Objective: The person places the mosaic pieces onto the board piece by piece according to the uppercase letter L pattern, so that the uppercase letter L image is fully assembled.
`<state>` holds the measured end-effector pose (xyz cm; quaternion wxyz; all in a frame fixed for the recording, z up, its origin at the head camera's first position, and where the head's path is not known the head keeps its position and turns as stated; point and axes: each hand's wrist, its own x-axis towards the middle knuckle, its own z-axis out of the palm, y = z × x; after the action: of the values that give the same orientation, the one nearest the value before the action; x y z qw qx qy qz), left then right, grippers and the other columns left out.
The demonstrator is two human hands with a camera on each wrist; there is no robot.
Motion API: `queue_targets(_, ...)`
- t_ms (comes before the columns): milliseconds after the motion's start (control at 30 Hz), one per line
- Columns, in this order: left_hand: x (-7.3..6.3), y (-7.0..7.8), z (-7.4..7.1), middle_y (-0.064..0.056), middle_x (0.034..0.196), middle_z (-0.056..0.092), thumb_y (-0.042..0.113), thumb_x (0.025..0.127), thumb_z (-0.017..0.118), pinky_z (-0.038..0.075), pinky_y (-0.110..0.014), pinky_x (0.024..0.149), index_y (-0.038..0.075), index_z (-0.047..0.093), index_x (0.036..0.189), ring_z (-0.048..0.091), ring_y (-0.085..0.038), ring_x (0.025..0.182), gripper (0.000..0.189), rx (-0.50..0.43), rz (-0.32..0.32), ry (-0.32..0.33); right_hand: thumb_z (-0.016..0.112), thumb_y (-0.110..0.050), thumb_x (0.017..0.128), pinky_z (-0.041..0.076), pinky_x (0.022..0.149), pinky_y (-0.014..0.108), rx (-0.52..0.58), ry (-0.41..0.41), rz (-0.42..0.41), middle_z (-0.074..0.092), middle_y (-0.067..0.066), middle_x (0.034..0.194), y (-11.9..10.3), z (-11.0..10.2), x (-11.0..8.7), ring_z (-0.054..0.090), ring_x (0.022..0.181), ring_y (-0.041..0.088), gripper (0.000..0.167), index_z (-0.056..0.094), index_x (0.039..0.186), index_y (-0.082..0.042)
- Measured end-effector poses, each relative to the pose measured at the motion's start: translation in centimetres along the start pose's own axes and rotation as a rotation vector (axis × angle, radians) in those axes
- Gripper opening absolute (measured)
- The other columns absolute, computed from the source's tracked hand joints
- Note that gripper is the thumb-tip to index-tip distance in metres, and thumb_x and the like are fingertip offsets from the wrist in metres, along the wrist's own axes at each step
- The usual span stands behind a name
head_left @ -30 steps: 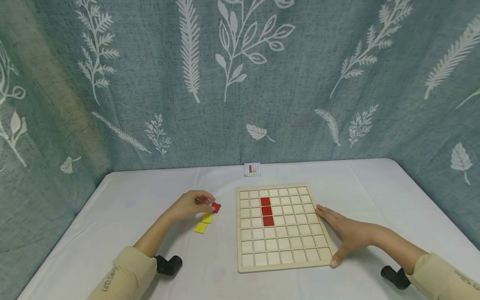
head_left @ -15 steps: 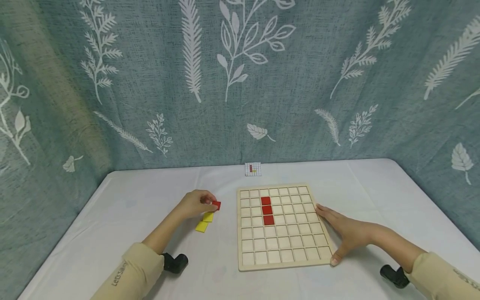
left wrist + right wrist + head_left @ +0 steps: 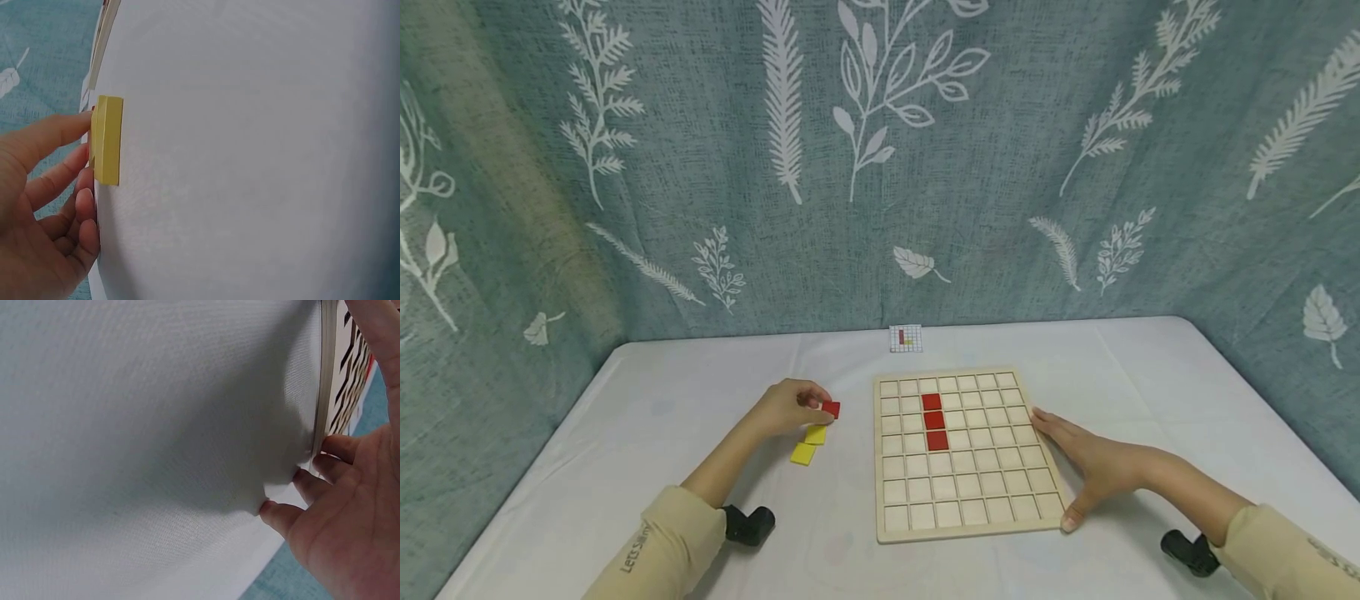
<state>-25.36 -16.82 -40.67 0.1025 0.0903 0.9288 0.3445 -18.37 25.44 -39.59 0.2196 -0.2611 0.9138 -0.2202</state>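
Observation:
Left of the wooden grid board [image 3: 1000,531], my left hand [image 3: 786,408] pinches a red square tile [image 3: 831,409] between thumb and fingers. Just in front of it two yellow square tiles [image 3: 802,453] lie on the table, the farther one close to the hand. In the left wrist view the yellow tiles [image 3: 110,140] mostly hide the red one. My right hand [image 3: 1105,471] rests along the board's right edge, thumb near the front corner and fingers extended farther back. Three red tiles [image 3: 934,420] sit in a column in the board's cells.
Behind the board lies a small card [image 3: 906,338] printed with a grid and coloured squares. A white cloth covers the table [image 3: 700,375], and a patterned teal curtain [image 3: 820,275] hangs behind it. A black device [image 3: 749,527] is strapped at each wrist.
My left fingers have drawn in on the red tile, which has turned and shifted slightly away from me. The left forearm has moved a little right. My right hand stays at the board's edge.

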Motion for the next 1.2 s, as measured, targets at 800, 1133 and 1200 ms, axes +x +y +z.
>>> queue_targets(800, -0.2, -0.2, -0.3, 0.003, 0.080, 0.063, 0.020, 0.070, 0.079, 0.042, -0.030, 0.071, 0.011, 0.071, 0.089, 0.050, -0.016, 0.079, 0.022, 0.050, 0.092, 0.010, 0.083, -0.050, 0.051, 0.017, 0.104, 0.060, 0.040, -0.012, 0.002, 0.000, 0.025, 0.151, -0.4, -0.3, -0.2, 0.005, 0.136, 0.047, 0.132, 0.008, 0.144, 0.007)
queue_targets(1133, -0.8, 1.2, -0.6, 0.002, 0.077, 0.060, 0.019, 0.072, 0.078, 0.038, -0.026, 0.056, 0.010, 0.071, 0.091, 0.046, -0.014, 0.066, 0.023, 0.061, 0.125, -0.006, 0.082, -0.050, 0.051, 0.017, 0.104, 0.060, 0.032, -0.012, -0.004, 0.000, 0.026, 0.151, -0.4, -0.4, -0.2, 0.005, 0.136, 0.047, 0.132, 0.008, 0.144, 0.007)
queue_targets(1200, -0.9, 1.4, -0.8, 0.002, 0.078, 0.060, 0.019, 0.072, 0.078, 0.038, -0.026, 0.056, 0.011, 0.071, 0.091, 0.045, -0.014, 0.067, 0.022, 0.066, 0.127, -0.020, 0.083, -0.050, 0.051, 0.017, 0.104, 0.060, 0.033, -0.013, -0.003, 0.000, 0.026, 0.151, -0.4, -0.4, -0.2, 0.005, 0.136, 0.046, 0.132, 0.007, 0.144, 0.007)
